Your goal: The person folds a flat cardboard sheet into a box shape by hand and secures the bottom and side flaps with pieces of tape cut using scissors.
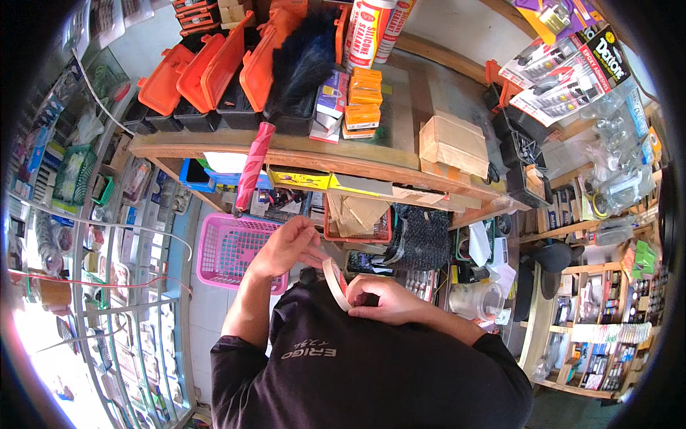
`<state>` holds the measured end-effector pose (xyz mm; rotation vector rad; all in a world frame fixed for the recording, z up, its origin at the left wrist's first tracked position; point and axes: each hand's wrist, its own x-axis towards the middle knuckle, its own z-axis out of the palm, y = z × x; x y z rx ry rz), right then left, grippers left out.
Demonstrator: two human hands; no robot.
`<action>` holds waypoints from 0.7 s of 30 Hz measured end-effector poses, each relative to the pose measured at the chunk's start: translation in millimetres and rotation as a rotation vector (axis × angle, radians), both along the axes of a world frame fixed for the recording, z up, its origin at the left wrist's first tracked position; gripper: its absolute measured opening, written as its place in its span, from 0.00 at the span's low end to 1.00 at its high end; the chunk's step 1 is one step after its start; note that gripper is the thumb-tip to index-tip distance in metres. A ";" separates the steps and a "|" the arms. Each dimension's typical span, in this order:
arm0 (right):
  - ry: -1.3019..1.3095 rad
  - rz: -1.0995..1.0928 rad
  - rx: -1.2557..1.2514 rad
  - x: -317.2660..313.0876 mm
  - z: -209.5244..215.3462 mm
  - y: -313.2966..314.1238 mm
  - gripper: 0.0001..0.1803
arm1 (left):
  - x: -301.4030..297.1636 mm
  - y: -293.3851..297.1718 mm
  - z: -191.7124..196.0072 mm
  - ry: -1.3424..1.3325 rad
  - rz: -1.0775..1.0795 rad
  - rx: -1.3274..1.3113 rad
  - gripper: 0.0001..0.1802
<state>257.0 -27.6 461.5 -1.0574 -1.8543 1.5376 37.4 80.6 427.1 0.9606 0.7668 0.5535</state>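
A narrow cream roll of tape (pixel 334 286) is held upright on its edge, close in front of my dark shirt. My right hand (pixel 386 297) grips the roll's lower side, its thumb and fingers curled around the rim. At the roll's upper left is my left hand (pixel 284 247), with bent fingers drawn together near the tape's edge. Whatever those left fingertips pinch is too small to make out. A pink plastic basket (pixel 214 247) stands beyond my left forearm.
Across the front runs a wooden counter (pixel 343 163) bearing orange-lidded bins (pixel 202 68), small orange boxes (pixel 363 107) and a cardboard box (pixel 454 143). A black duster's pink handle (pixel 255 168) overhangs its edge. Stocked shelves line the left and right.
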 end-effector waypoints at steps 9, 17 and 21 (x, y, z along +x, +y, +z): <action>-0.016 -0.012 0.103 77.0 27.6 -4.1 0.08 | 37.4 -14.3 67.2 0.193 -0.173 0.340 0.10; -0.632 -1.108 0.644 208.1 55.4 44.1 0.10 | 77.1 -12.7 96.2 0.196 -0.326 0.372 0.08; -1.040 -1.054 0.469 233.3 52.0 79.4 0.15 | 90.0 -11.6 97.3 0.177 -0.374 0.355 0.08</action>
